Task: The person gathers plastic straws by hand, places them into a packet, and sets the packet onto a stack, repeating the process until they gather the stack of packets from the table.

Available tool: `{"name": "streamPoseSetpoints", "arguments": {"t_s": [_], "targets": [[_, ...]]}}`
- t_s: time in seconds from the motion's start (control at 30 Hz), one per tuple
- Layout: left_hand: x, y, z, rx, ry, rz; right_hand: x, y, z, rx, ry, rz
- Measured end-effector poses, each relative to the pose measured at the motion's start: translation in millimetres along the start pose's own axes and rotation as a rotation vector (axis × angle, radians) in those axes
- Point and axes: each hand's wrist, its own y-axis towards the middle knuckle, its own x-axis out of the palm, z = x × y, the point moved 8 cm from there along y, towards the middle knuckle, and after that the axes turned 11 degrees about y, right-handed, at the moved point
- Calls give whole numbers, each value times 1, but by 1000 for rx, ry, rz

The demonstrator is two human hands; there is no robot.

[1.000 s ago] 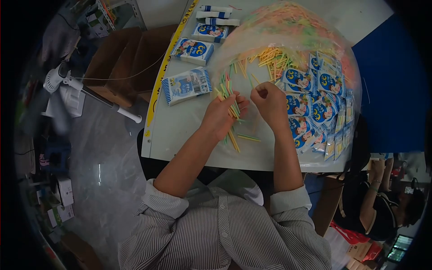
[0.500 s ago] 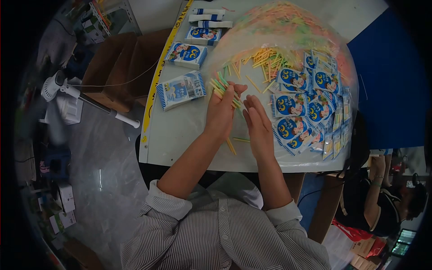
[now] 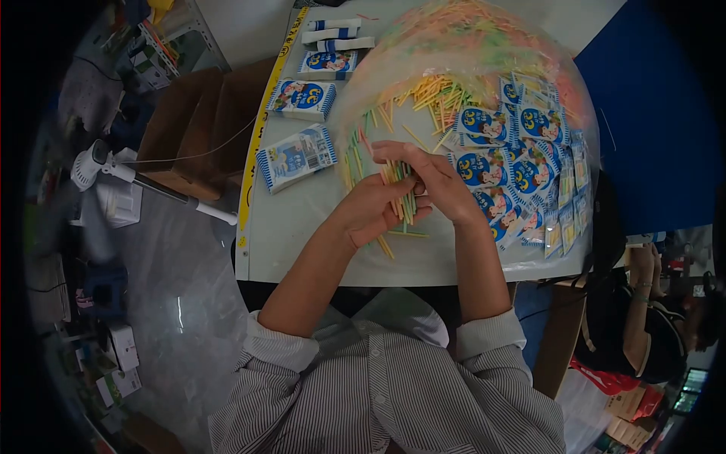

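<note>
My left hand (image 3: 369, 206) is closed around a bundle of thin coloured sticks (image 3: 398, 189), yellow, green and pinkish. My right hand (image 3: 446, 185) bends over the same bundle, its fingers across the upper part and its thumb near the middle. Parts of the fingers and the sticks' contact points are hidden. Just left of the hands lie more loose sticks (image 3: 352, 163), green, yellow and pink. Below them a few single sticks (image 3: 408, 234) rest on the table. Beyond my hands is a loose pile of sticks (image 3: 439, 98) at the mouth of a clear plastic bag (image 3: 370, 76).
Blue-and-white printed sachets (image 3: 484, 168) lie heaped on the right. Larger packs (image 3: 296, 157) stand in a column on the left, with folded strips (image 3: 333, 30) behind. A cardboard box (image 3: 181, 129) and a white fan (image 3: 92, 163) are left of the table (image 3: 265, 253). Another person (image 3: 643, 325) is at the right.
My right hand has moved over onto the bundle, and my left hand has turned and lowered. Loose sticks now show left of my hands. The view has shifted slightly.
</note>
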Motion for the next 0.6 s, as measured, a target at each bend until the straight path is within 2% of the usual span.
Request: {"name": "streamPoseSetpoints", "arguments": {"t_s": [0.1, 0.13, 0.17, 0.2, 0.23, 0.27, 0.3, 0.37, 0.5, 0.53, 0.57, 0.6], "targets": [[-5, -1, 1, 20, -57, 75, 4, -2, 15, 7, 78, 87], [-4, -1, 3, 16, -59, 77, -3, -5, 17, -121, 171, 258], [-11, -3, 23, 210, -26, 204, -7, -12, 18, -246, 264, 434], [-17, -10, 39, 400, 10, 330, 3, -15, 23, -237, 270, 442], [-16, -9, 40, 389, 11, 331, 11, -17, 31, -207, 608, 489], [-17, -15, 53, 524, 154, 426, 18, -18, 41, -176, 946, 527], [-16, -24, 64, 658, 301, 517, 23, -19, 42, -176, 952, 534], [-10, -23, 53, 634, 420, 534, 41, -14, 44, -135, 1270, 383], [-10, -32, 39, 582, 670, 556, 47, -16, 25, -193, 1235, 241], [-14, -33, 40, 586, 665, 565, 45, -18, 22, -186, 960, 241], [-22, -31, 36, 539, 453, 515, 44, -19, 19, -175, 686, 236], [-28, -31, 30, 491, 244, 460, 42, -20, 19, -166, 685, 227]]}}
